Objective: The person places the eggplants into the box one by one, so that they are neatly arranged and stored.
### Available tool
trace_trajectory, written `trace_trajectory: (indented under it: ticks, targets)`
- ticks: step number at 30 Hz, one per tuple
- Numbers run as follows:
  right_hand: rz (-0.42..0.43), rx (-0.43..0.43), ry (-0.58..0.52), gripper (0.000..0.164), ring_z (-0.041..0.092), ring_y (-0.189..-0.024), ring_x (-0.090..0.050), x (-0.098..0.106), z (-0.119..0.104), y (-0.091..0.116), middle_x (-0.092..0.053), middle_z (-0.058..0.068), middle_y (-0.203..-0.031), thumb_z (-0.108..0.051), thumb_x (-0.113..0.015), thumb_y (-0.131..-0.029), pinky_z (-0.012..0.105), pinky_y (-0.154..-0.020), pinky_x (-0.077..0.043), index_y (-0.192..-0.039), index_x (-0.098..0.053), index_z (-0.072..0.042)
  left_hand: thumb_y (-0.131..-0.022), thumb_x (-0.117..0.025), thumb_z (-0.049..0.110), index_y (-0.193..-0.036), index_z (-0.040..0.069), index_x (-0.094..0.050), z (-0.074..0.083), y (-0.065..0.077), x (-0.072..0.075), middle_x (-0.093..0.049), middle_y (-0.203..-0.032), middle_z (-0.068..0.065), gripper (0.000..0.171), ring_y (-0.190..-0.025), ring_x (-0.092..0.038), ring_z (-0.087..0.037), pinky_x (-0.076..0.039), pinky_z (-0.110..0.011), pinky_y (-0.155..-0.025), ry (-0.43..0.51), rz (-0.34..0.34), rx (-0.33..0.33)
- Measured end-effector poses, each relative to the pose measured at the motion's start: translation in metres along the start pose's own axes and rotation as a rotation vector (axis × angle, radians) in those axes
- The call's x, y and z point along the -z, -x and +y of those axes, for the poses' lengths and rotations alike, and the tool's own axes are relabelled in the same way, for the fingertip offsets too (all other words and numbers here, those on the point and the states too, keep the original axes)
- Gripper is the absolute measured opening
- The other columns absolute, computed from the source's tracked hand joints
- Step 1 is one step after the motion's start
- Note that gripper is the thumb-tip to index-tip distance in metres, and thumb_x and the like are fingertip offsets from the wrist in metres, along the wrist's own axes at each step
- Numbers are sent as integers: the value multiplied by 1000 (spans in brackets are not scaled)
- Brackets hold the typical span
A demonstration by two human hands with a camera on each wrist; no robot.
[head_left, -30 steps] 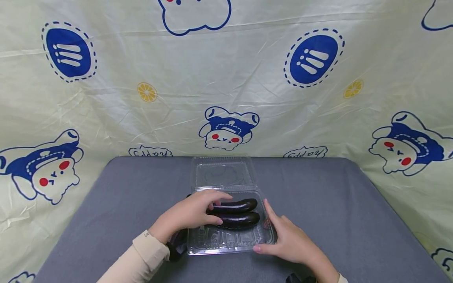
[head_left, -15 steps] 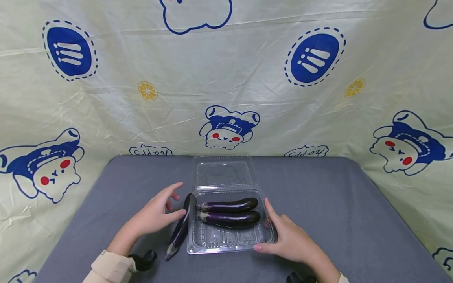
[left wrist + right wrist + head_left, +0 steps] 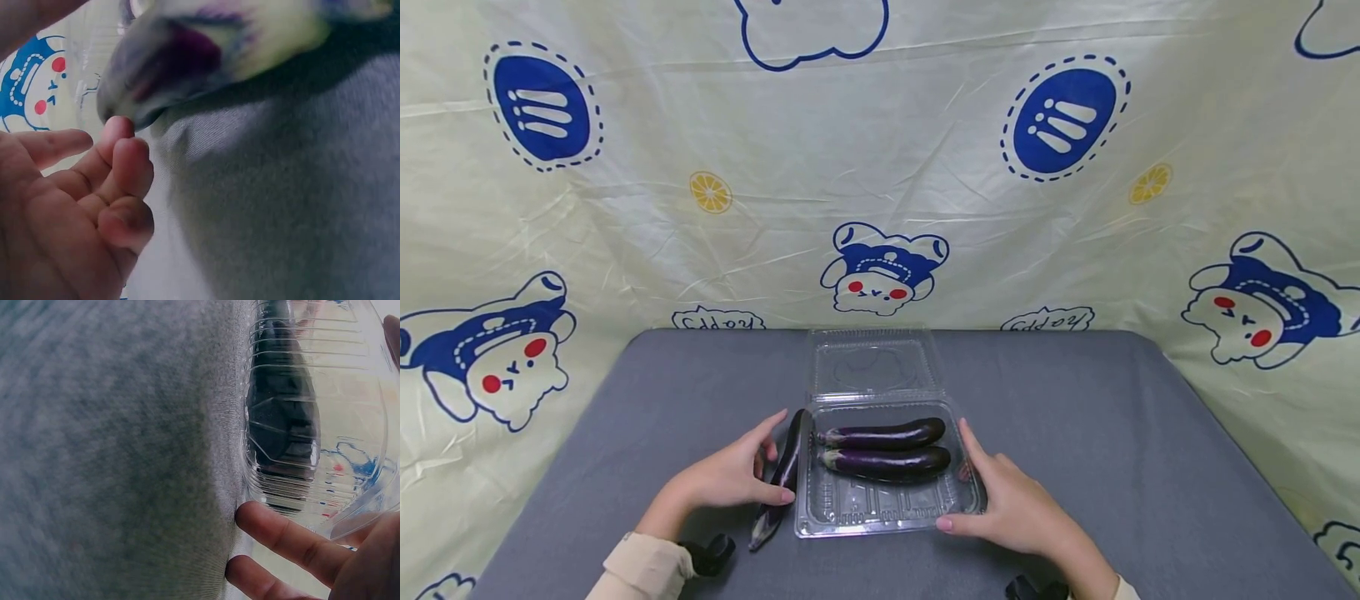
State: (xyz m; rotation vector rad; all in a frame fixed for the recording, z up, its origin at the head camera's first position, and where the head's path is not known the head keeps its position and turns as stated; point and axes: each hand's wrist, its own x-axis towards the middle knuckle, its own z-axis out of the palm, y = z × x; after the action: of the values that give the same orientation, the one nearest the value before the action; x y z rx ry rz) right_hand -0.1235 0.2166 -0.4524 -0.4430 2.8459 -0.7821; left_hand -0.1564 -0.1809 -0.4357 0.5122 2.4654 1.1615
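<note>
Two dark purple eggplants, the far one (image 3: 887,434) and the near one (image 3: 887,464), lie side by side in a clear plastic clamshell container (image 3: 842,521). Its lid (image 3: 872,362) is folded back. A third eggplant (image 3: 787,467) lies slantwise on the cloth along the container's left side. My left hand (image 3: 730,475) is at this eggplant, thumb across it and fingers loosely bent on its left. In the left wrist view, the bent fingers (image 3: 131,169) are beside its blurred end. My right hand (image 3: 1015,508) holds the container's near right corner between thumb and index finger; other fingertips (image 3: 253,515) rest on the cloth.
A grey cloth (image 3: 1075,417) covers the table. Behind and at both sides hangs a pale curtain (image 3: 925,150) printed with cartoon figures. Black bands (image 3: 707,554) are at both wrists.
My left hand has come away from the eggplants inside the container and gone left to the one outside, dropping slightly nearer along it. The right hand stays on the container, which has not moved.
</note>
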Motion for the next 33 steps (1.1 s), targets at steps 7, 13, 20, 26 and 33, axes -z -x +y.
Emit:
trace_trajectory:
  ticks: [7, 13, 20, 26, 33]
  targets:
    - [-5, -12, 2, 128, 16, -103, -55, -1, 0, 0, -61, -6, -115, -72, -76, -67, 40, -79, -49, -161, -5, -22, -68, -90, 25, -157, 0, -13, -3, -14, -8, -49, -96, -11, 121, -75, -49, -16, -43, -24, -65, -17, -26, -56]
    - [-6, -23, 8, 128, 15, -101, -55, 0, -1, 0, -61, -3, -117, -72, -76, -67, 38, -75, -48, -161, -5, -24, -68, -90, 26, -156, 3, -19, -5, -23, -11, -52, -126, -23, 115, -107, -54, -29, -47, -40, -92, -34, 19, -71]
    - [9, -7, 10, 128, 14, -99, -55, 0, 0, 0, -61, -7, -114, -73, -76, -66, 37, -77, -48, -161, -7, -21, -77, -84, 29, -155, 3, -25, -5, -27, -14, -45, -145, -23, 102, -125, -50, -34, -39, -54, -106, -60, 88, -3]
    - [2, -15, 8, 128, 15, -101, -55, 0, 0, 0, -61, -5, -116, -73, -76, -66, 38, -77, -49, -161, -6, -22, -77, -81, 20, -154, 9, -32, -7, -27, -14, -53, -133, -20, 91, -115, -54, -30, -45, -48, -97, -131, 130, 16]
    - [-3, -18, 10, 128, 17, -104, -55, 0, 1, 0, -61, -4, -117, -73, -76, -67, 40, -79, -50, -161, -5, -23, -72, -80, 11, -150, 30, -43, -15, -15, -7, -56, -104, -11, 88, -88, -50, -22, -42, -36, -72, -292, 211, 69]
